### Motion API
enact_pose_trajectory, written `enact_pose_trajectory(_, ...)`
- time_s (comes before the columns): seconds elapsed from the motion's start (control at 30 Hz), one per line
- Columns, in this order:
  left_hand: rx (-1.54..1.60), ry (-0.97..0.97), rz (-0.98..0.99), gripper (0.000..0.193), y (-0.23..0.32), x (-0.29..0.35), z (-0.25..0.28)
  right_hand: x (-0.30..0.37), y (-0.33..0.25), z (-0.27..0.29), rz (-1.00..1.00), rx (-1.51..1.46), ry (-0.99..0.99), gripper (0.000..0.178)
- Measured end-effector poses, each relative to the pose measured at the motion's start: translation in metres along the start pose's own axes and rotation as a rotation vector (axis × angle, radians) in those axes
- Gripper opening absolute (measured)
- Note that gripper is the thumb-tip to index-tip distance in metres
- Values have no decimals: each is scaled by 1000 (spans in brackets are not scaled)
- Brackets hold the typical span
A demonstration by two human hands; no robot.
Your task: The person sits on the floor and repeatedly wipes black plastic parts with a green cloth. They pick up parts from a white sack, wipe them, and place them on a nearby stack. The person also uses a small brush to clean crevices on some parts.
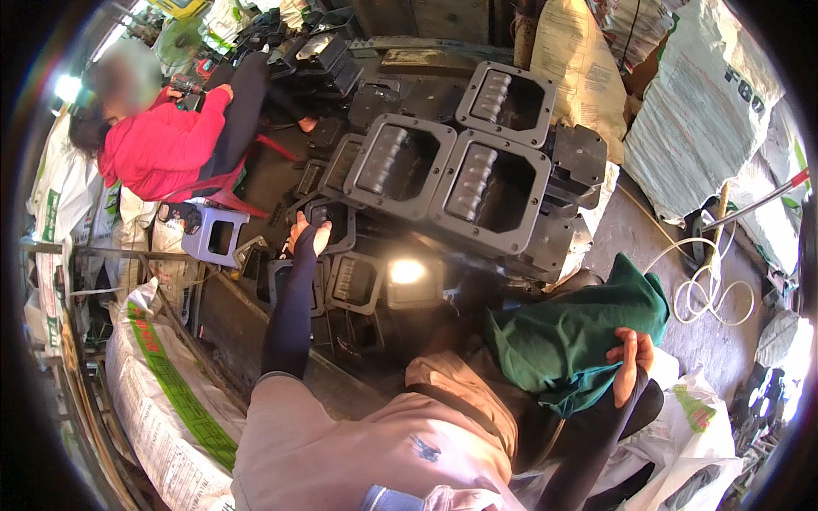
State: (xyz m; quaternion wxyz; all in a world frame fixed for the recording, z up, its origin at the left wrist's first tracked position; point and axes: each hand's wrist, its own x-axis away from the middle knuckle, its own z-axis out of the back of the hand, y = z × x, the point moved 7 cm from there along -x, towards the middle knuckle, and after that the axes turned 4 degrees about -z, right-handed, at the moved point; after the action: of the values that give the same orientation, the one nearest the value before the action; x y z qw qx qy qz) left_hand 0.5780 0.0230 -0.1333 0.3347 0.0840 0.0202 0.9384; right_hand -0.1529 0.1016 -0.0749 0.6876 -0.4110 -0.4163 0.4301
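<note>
Reaching out to the left, my left hand [308, 235] grips the near edge of a dark grey plastic housing [342, 223] with a rectangular opening. Its thumb and fingers are closed at that edge, and the palm side is partly hidden. My right hand [631, 353] hovers by my right knee, fingers loosely bent and apart, with nothing visible in it. Beside it, a green cloth [579, 328] lies over my leg. Larger grey housings [449, 160] with screw holes and ribbed inner walls are stacked ahead of me. Smaller similar housings [356, 281] lie nearer, below my left hand.
At the far left a person in a red top [166, 153] sits on a red chair, holding a power tool [186, 88]. A purple plastic stool [216, 234] stands behind that chair. White sacks [175, 375] line the left; more sacks [707, 111] and a pale looped cable [711, 294] are at right.
</note>
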Motion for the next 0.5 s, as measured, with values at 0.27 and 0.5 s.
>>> enact_pose_trajectory(0.27, -17, -32, -57, 86, 12, 4, -3, 4, -8, -3, 9, -61, 5, 27)
enact_pose_trajectory(0.5, -28, -22, -71, 85, 9, 3, -10, 8, -5, -2, -48, -123, 14, 26)
